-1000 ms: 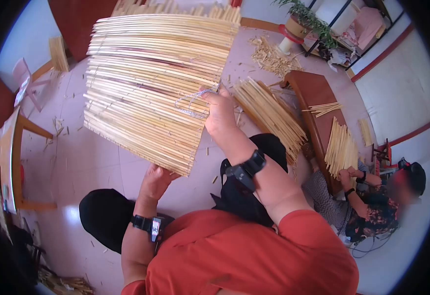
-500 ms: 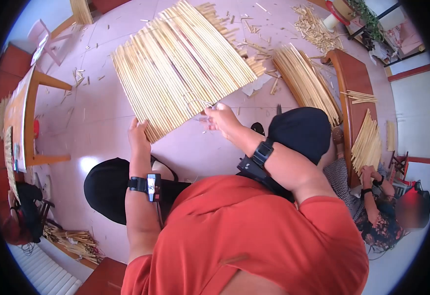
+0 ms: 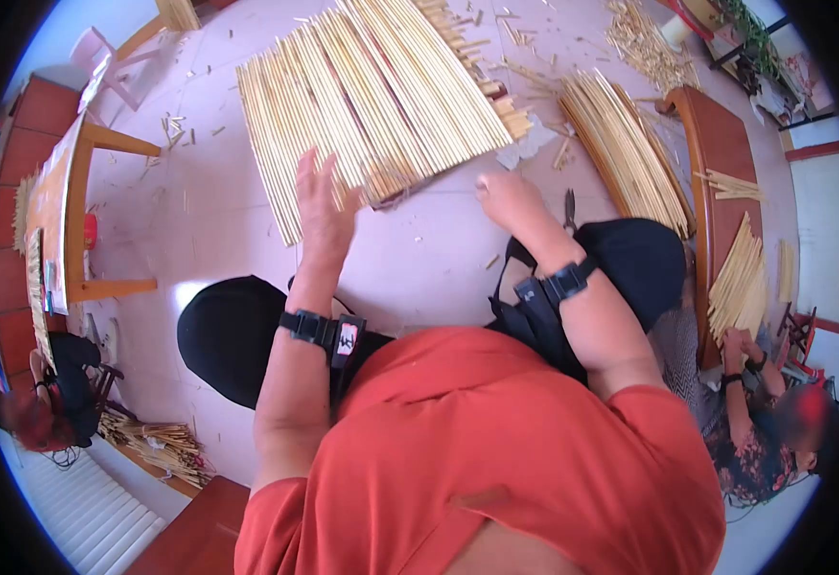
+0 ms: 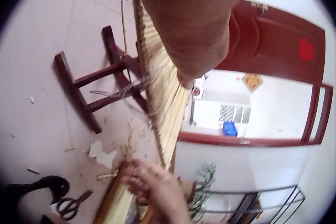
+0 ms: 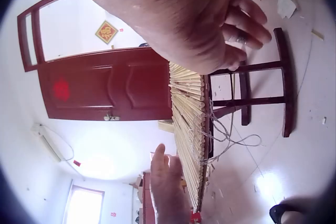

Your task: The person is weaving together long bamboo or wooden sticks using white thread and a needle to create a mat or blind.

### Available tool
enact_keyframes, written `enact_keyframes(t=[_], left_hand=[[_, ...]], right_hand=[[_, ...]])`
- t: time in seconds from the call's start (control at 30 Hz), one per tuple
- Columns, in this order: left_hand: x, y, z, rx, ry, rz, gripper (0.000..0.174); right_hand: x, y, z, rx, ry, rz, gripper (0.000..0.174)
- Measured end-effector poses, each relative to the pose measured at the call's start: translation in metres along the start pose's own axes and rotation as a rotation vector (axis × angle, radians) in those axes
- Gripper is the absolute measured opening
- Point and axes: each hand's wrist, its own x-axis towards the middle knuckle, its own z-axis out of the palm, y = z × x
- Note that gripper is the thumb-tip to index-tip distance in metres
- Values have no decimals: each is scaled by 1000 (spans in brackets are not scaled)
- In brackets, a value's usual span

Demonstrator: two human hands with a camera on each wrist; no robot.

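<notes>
A mat of pale sticks (image 3: 372, 105), tied side by side, lies in front of me on a low dark red stool (image 5: 283, 85). Loose string (image 5: 231, 134) hangs in loops off its near edge. My left hand (image 3: 324, 216) hovers over the mat's near left part, its fingers spread and holding nothing. To the right of the near edge is my right hand (image 3: 513, 199), with loosely bent fingers (image 5: 247, 24) and nothing in them. In the right wrist view that hand overlaps the end of the mat.
A bundle of sticks (image 3: 621, 144) lies at right beside a brown bench (image 3: 717, 144) with more sticks. Scissors (image 4: 68, 207) stand near my right knee. A wooden table (image 3: 79, 211) is at left. Two other people sit at the sides. Stick scraps litter the floor.
The mat has come down from a raised, tilted hold to lying on the stool. Both hands have let go; the left now hovers over the mat and the right has moved off rightward.
</notes>
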Motion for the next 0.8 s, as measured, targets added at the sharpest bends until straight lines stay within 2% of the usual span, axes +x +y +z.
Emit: enact_keyframes(t=[0.07,0.13,0.17,0.23,0.27,0.3,0.33,0.4,0.43,0.47,0.5,0.53,0.57,0.63,0.67,0.73,0.8], left_hand=[[-2,28,14,115,-176,37,72],[-6,33,22,159,-227,33,76],[-9,33,25,172,-293,83,72],[-13,37,23,185,-367,130,67],[-18,37,18,116,-435,289,61],[-23,38,12,44,-502,448,55],[-33,40,8,45,-509,448,55],[-53,43,4,-336,-1040,163,50],[-57,42,4,-334,-1041,163,50],[-60,42,5,-414,-1118,-19,46],[-62,42,6,-493,-1189,-204,42],[-56,36,7,-623,-1215,-576,40],[-50,33,10,-623,-1215,-577,40],[-39,26,15,-1179,-564,-1193,48],[-36,15,19,-1180,-561,-1198,48],[-32,-6,28,-1389,-270,-1194,51],[-27,-14,28,-1368,-219,-1193,49]], right_hand=[[11,-4,2,77,20,-46,28],[20,-16,-7,808,-302,237,36],[22,-18,-6,811,-305,238,36],[24,-19,-4,1299,-332,222,43],[25,-20,-2,1426,-320,246,45],[27,-21,2,1431,-324,250,45],[29,-23,5,1511,-267,299,43],[32,-24,8,1642,-176,334,36],[34,-24,9,1644,-176,335,36],[37,-22,11,1715,-123,314,34],[39,-21,13,1785,-68,294,31],[41,-20,14,1786,-69,295,31],[43,-19,16,1772,-39,296,29],[41,-23,15,1756,-14,299,26],[35,-26,16,1755,10,294,25],[27,-30,21,1750,25,292,24],[23,-35,30,1778,-16,321,24]])
